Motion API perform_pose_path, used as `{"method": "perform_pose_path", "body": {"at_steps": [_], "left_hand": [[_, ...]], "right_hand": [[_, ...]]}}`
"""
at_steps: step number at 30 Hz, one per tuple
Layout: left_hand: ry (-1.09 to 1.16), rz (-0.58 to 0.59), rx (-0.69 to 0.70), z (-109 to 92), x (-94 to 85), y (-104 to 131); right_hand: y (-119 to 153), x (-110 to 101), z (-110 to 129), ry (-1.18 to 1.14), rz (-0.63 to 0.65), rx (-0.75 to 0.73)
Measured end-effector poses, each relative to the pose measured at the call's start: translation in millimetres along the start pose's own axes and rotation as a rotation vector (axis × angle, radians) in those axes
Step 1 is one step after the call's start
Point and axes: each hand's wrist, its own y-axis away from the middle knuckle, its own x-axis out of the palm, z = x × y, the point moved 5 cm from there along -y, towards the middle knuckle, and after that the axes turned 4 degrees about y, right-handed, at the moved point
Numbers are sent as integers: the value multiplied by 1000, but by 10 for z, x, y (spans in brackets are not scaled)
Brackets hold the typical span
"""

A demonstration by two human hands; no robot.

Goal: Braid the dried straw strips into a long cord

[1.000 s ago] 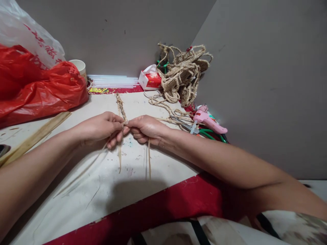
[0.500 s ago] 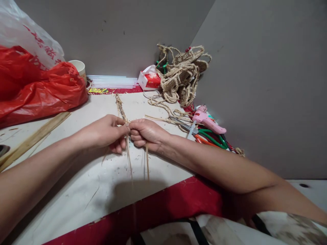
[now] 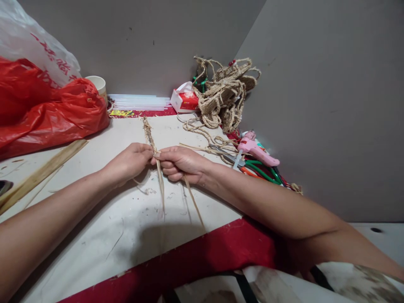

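Observation:
A braided straw cord (image 3: 148,134) runs from the back of the white tabletop (image 3: 94,227) toward my hands. At its near end my left hand (image 3: 134,162) is closed in a pinch on a straw strand, most of its fingers turned out of sight. Touching it from the right, my right hand (image 3: 178,164) is closed round another strand, thumb on top. One loose straw strand (image 3: 160,185) hangs down between the hands. A second strand tail (image 3: 194,202) sticks out below my right fist toward the table's front.
Coiled straw braid (image 3: 224,92) is heaped in the back corner beside a tissue pack (image 3: 186,99). A pink glue gun (image 3: 257,149) and green-handled scissors (image 3: 261,170) lie at right. Red plastic bag (image 3: 47,113), paper cup (image 3: 99,86), glue sticks (image 3: 139,102) and flat dried leaves (image 3: 44,172) are at left.
My left fingers have curled in from a more spread pose to a tight pinch. The strand tail under my right hand has swung out to the right.

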Motion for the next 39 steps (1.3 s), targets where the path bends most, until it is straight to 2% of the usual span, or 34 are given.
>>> {"method": "perform_pose_path", "body": {"at_steps": [5,11,15,20,25,28,31,33,36,39], "left_hand": [[-151,-21,43,-42,-87,-23],[-226,55,95,-44,-105,-30],[-260,53,124,-36,-133,-45],[-233,29,120,-2,-155,-67],[-141,30,63,14,-141,-47],[-102,15,30,7,-135,-25],[-94,8,3,16,-136,-25],[-92,10,-13,34,-141,-39],[-82,18,-28,68,-161,-66],[-65,28,-45,105,-189,-86]], "right_hand": [[33,-42,44,224,-29,-28],[5,-83,66,526,-123,-151],[20,-86,85,642,-159,-181],[62,-121,142,768,-206,-208],[86,-111,207,988,-229,-251],[198,-68,254,1150,-191,-289],[477,-102,377,1263,-177,-352],[740,-241,527,1239,-281,-392],[1149,-609,755,1080,-588,-441],[1386,-955,811,1083,-823,-409]]}}
